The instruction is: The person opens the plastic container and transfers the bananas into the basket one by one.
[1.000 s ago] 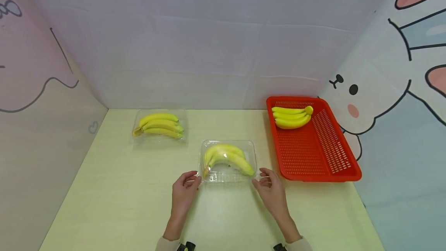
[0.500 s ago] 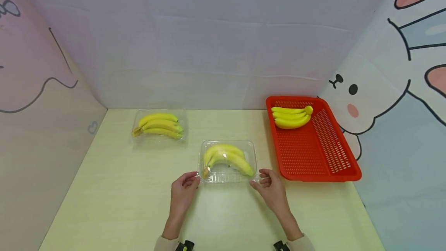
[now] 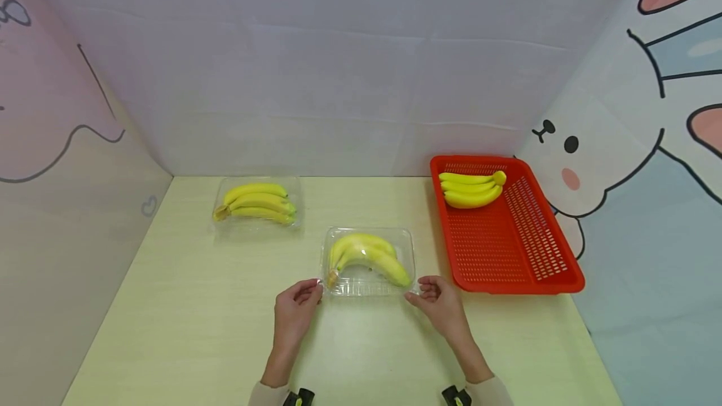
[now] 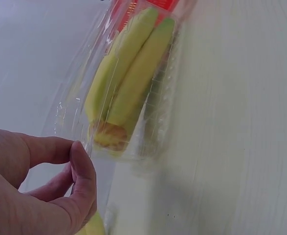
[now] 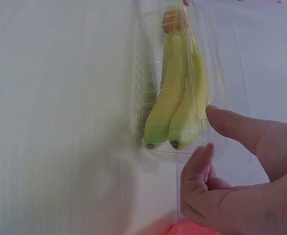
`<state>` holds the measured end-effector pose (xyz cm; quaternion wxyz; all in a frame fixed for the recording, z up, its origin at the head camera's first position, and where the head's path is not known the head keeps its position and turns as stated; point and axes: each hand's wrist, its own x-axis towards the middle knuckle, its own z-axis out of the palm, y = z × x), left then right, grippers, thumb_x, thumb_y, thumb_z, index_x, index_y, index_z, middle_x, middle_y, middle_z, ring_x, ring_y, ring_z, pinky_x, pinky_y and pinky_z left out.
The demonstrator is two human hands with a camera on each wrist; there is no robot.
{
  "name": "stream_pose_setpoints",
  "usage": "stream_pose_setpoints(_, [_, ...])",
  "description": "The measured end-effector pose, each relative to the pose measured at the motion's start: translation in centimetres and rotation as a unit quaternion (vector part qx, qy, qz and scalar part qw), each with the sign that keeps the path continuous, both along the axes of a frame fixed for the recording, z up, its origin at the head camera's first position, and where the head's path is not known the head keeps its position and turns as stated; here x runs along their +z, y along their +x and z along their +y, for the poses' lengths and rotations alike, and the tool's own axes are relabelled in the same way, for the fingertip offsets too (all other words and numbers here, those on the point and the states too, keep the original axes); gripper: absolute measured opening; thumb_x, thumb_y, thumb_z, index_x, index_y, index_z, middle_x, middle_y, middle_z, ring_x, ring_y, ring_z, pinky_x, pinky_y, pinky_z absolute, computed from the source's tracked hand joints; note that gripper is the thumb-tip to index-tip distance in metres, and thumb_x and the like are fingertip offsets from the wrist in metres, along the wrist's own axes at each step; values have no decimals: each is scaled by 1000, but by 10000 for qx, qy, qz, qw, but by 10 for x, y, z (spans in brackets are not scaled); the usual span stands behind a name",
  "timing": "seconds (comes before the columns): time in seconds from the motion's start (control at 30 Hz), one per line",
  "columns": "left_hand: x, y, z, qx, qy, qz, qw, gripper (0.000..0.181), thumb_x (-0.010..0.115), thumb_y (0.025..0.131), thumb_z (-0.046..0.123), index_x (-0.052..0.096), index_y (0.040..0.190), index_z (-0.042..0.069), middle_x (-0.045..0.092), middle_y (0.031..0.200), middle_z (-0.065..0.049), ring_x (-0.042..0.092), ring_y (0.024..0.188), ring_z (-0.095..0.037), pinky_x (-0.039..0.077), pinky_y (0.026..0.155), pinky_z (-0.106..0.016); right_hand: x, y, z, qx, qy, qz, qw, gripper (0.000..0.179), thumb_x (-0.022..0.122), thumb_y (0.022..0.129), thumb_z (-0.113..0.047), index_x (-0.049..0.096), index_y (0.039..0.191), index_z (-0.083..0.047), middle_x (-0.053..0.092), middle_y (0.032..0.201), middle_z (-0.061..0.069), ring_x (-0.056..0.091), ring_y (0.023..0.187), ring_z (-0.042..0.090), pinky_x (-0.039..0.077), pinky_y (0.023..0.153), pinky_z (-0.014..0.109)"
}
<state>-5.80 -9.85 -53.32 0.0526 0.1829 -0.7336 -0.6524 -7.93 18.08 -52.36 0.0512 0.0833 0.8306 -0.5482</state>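
A clear plastic fruit box (image 3: 369, 289) with a bunch of bananas (image 3: 361, 248) inside sits in the middle of the table, between both hands. At its near left corner, my left hand (image 3: 296, 312) pinches the rim between thumb and forefinger; the left wrist view shows the tips meeting at the plastic edge. My right hand (image 3: 442, 309) is at the near right corner. Its thumb (image 5: 221, 117) and bent fingers (image 5: 199, 166) stand apart right by the rim in the right wrist view. Through the plastic the stem end of the bananas points left.
Another clear box (image 3: 296, 196) of bananas stands at the back left. To the right is a red plastic basket (image 3: 496, 290) with a bunch of bananas (image 3: 472, 191) at its far end. A pale cloth wall (image 3: 350, 93) rises behind the table (image 3: 197, 318), and printed cloths flank both sides.
The right thumb has shifted slightly left and nearer along the box's corner. My left hand has moved a few pixels left. The box and the other things stay in place.
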Motion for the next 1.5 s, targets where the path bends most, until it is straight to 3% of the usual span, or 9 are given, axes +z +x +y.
stream_pose_setpoints(0.5, [2,-1,-1,-52,-204,-64,9998,17,73,91,0,75,103,-12,74,88,-18,74,79,-31,58,65,-22,6,-1,2,18,324,-61,9995,35,90,78,-8,67,99,7,68,89,12,66,79,19,54,68,19])
stream_pose_setpoints(0.83, [3,-3,-4,-55,-151,-197,9997,16,73,92,0,75,104,-11,74,88,-16,74,75,-25,61,68,-28,9,-3,1,198,463,-75,9987,31,88,80,-6,67,97,8,68,84,10,67,77,20,56,65,22])
stream_pose_setpoints(1.13, [2,-7,-7,-130,109,-220,9996,15,72,92,-2,74,103,-12,73,89,-21,73,77,-29,61,68,-32,11,-1,1,227,327,80,9992,31,87,82,-5,66,101,8,66,86,10,64,76,17,55,67,20])
stream_pose_setpoints(1.23, [2,-7,-7,-148,110,-212,9996,15,71,92,-3,74,103,-11,73,89,-19,72,76,-28,61,68,-31,9,1,1,306,409,360,9980,34,87,81,-4,65,104,7,64,88,11,62,76,17,55,67,20])
stream_pose_setpoints(1.33, [3,-8,-7,-144,125,-225,9996,15,71,92,-3,74,104,-11,73,89,-18,72,76,-28,61,67,-31,6,4,1,439,711,926,9922,38,88,79,-3,63,107,5,64,90,11,62,79,19,56,68,23])
stream_pose_setpoints(1.4, [4,-8,-7,-139,130,-232,9995,15,71,92,-3,74,105,-11,74,91,-18,71,75,-26,61,67,-31,2,5,1,580,1071,1504,9811,40,89,78,-2,63,107,4,64,92,12,63,80,22,57,70,29])
stream_pose_setpoints(1.5, [4,-9,-7,-120,210,-250,9994,16,71,92,-2,73,105,-11,74,93,-20,71,74,-23,60,66,-28,-4,4,2,809,1698,2530,9490,43,92,73,-1,65,105,2,65,96,11,64,85,27,58,73,38])
